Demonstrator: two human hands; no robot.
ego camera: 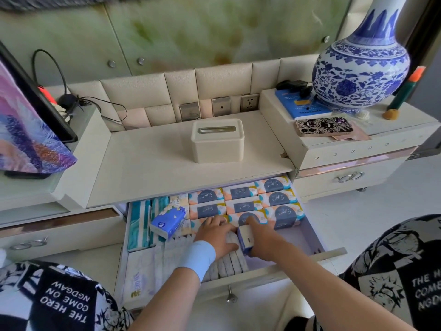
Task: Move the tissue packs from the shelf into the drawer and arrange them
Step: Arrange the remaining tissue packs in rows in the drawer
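The open drawer (319,237) under the cream shelf (148,161) holds rows of orange-and-navy tissue packs (276,199) at the back. A blue floral pack (168,222) lies tilted on teal packs (139,225) at the left. White packs (229,263) stand on edge at the front. My left hand (216,235), with a pale blue wristband, lies flat with straight fingers on the packs in the middle. My right hand (256,235) grips a small blue-and-white pack (245,240) standing on edge beside the white packs, its index finger reaching onto an orange-and-navy pack.
A cream tissue box (217,140) stands on the shelf. To the right sit a blue-and-white vase (360,65), a patterned phone (323,126) and a blue booklet (301,107). A screen (31,96) and cables are at the left. My knees frame the drawer front.
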